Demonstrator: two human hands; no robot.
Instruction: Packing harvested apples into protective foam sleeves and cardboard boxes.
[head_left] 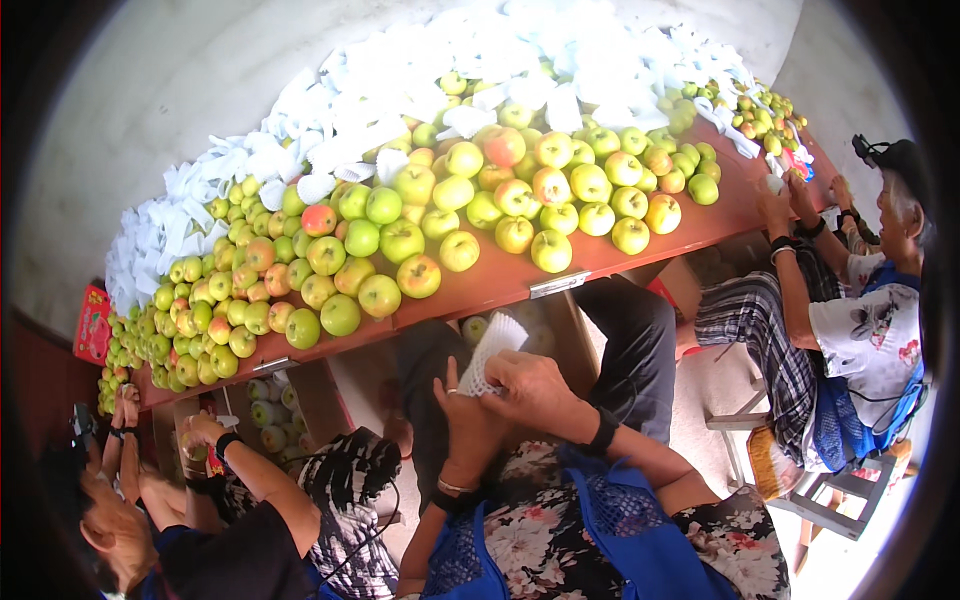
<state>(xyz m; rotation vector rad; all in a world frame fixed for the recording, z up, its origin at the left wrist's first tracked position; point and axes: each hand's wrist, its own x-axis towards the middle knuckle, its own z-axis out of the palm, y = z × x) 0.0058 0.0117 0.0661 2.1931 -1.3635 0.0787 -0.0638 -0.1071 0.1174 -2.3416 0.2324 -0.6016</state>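
Red table (485, 285) ahead, the right hand (535, 393) pinches a foam net (494, 344) against the half-open left hand (472, 425).

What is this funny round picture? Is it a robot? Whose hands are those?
No robot here! A person wears a camera on their head, looking down at their own hands. Its very wide lens bends straight edges.

On the reddish-brown table lie lots of green, yellow and reddish apples, with a heap of white foam nets behind them. The right hand holds one white foam sleeve; the left hand is close beside it. I can't see whether anything is inside. Other people sit on both sides.
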